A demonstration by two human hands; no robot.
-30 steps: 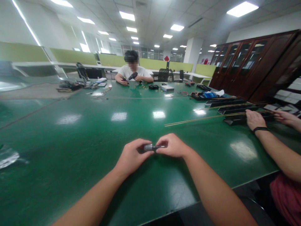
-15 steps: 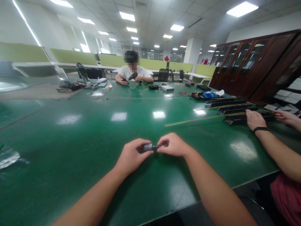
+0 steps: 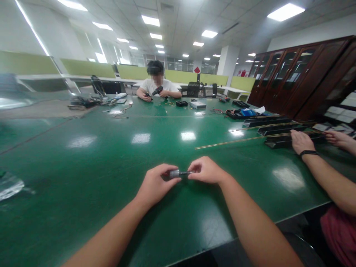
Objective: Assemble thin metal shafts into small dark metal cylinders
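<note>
Both my hands meet just above the green table (image 3: 83,174), near its front edge. My left hand (image 3: 155,185) is closed round the silver cylindrical end of a small metal part (image 3: 175,173). My right hand (image 3: 206,170) pinches the thin dark shaft that sticks out of that part to the right. The part lies level between the two hands, and most of its body is hidden by my left fingers.
A co-worker's hand with a black wristband (image 3: 302,142) rests at the right on black trays (image 3: 278,129) and long thin brass rods (image 3: 236,141). Across the table a person (image 3: 157,87) holds a power drill. Tools and boxes (image 3: 197,104) lie along the far edge; a clear bag (image 3: 9,185) lies at the left.
</note>
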